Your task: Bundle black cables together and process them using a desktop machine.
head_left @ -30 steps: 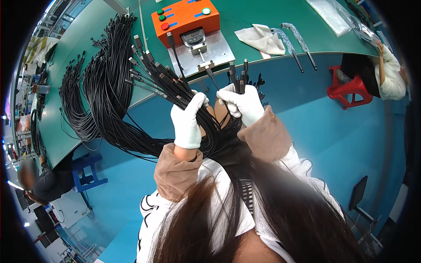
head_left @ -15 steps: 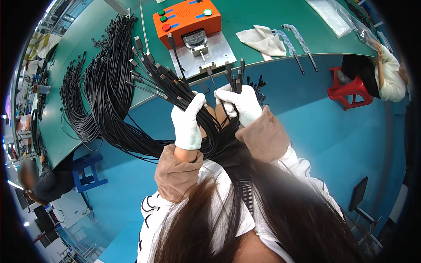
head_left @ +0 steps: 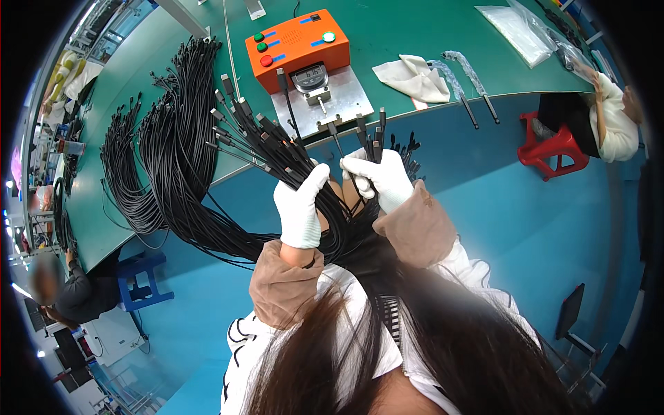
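My left hand (head_left: 301,211), in a white knit glove, is closed round a thick bundle of black cables (head_left: 266,142), whose metal-tipped plugs fan out toward the table. My right hand (head_left: 382,178), gloved the same way, grips a few black cables (head_left: 373,138) with their plugs pointing up. Between its thumb and fingers runs a single cable, its plug (head_left: 333,130) at the front edge of a metal plate (head_left: 346,104). On that plate sits a small digital gauge (head_left: 310,77), in front of an orange box (head_left: 297,45) with coloured buttons. Another black cable (head_left: 287,97) stands beside the gauge.
Large coils of black cable (head_left: 180,138) lie on the green table (head_left: 387,34) at left, trailing toward my lap. A pale cloth (head_left: 413,79) and two plastic-wrapped rods (head_left: 470,76) lie right. A person sits by a red stool (head_left: 550,149); another is near a blue stool (head_left: 142,277).
The whole view has shifted, so the table and box appear slightly lower. Both hands keep their grips, and the single plug stays at the plate's front edge.
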A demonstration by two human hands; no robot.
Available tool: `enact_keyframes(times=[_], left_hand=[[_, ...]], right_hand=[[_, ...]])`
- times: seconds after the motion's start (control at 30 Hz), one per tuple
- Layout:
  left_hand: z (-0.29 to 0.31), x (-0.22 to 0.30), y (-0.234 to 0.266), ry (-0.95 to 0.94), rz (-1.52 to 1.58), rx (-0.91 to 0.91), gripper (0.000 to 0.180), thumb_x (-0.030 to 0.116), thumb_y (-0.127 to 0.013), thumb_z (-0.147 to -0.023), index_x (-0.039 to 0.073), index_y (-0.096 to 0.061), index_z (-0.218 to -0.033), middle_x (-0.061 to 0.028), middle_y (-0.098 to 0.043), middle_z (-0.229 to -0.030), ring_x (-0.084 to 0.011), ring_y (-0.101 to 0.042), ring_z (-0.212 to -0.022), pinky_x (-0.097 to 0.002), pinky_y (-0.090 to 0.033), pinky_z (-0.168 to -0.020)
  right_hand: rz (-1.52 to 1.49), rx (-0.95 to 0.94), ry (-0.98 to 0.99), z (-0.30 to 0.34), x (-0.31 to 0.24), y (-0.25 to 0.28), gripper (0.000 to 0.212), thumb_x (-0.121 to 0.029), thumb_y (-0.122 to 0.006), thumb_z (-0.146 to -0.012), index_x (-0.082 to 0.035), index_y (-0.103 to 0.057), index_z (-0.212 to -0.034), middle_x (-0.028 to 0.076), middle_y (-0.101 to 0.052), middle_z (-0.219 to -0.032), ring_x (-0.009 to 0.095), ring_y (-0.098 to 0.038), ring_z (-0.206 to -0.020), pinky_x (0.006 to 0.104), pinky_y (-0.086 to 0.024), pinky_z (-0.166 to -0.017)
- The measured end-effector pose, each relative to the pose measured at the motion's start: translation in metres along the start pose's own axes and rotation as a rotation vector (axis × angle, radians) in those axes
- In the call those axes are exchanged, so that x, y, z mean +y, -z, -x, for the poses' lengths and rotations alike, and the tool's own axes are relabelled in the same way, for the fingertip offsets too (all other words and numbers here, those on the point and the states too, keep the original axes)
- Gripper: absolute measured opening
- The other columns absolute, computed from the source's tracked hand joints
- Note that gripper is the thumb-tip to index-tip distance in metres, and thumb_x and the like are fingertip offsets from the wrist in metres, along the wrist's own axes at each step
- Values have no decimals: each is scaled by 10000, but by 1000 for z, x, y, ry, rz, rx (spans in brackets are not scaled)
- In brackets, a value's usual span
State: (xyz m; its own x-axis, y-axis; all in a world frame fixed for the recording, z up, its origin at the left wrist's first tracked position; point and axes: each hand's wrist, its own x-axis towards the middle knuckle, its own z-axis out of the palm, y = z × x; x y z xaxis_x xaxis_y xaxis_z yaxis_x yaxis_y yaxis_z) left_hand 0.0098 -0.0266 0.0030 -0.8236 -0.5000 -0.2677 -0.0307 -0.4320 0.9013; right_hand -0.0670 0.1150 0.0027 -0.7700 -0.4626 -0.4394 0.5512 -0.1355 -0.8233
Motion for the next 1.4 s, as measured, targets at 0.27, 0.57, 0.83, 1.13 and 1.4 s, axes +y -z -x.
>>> enact_keyframes(times=[0.27,0.57,0.83,1.13,1.4], left_hand=[[-4,-2,10,1,13,-36,172,107,-705,-834,27,-610,-952,-27,-610,-789,-113,-574,-705,-231,-453,-658],[7,6,6,-60,45,-184,150,130,-677,-856,36,-596,-939,-37,-608,-823,-114,-562,-748,-242,-451,-692],[11,7,9,-33,-39,-191,137,109,-690,-836,12,-626,-910,-23,-609,-795,-101,-555,-720,-238,-434,-674],[13,4,-4,-88,-44,-150,187,84,-706,-834,-13,-654,-985,-3,-635,-831,-79,-557,-717,-215,-443,-644],[4,-2,0,-77,-96,-176,171,118,-737,-817,8,-658,-922,12,-621,-793,-74,-542,-673,-223,-436,-615]], right_hand=[[-88,108,137,15,15,17,119,-129,-665,-862,-18,-628,-882,29,-633,-696,69,-497,-479,221,-412,-440],[487,621,-69,-50,176,184,605,-347,-681,-811,46,-540,-1250,180,-668,-1057,266,-607,-960,392,-452,-895],[490,614,617,-2,-8,115,406,-231,-708,-834,17,-612,-1141,133,-657,-1035,183,-622,-851,303,-505,-775],[434,-78,534,0,-9,-22,248,-189,-684,-855,14,-677,-998,67,-683,-831,92,-597,-681,255,-502,-645],[358,29,508,-2,-9,-32,182,-174,-666,-877,-11,-677,-959,40,-682,-799,48,-572,-648,204,-456,-581]])
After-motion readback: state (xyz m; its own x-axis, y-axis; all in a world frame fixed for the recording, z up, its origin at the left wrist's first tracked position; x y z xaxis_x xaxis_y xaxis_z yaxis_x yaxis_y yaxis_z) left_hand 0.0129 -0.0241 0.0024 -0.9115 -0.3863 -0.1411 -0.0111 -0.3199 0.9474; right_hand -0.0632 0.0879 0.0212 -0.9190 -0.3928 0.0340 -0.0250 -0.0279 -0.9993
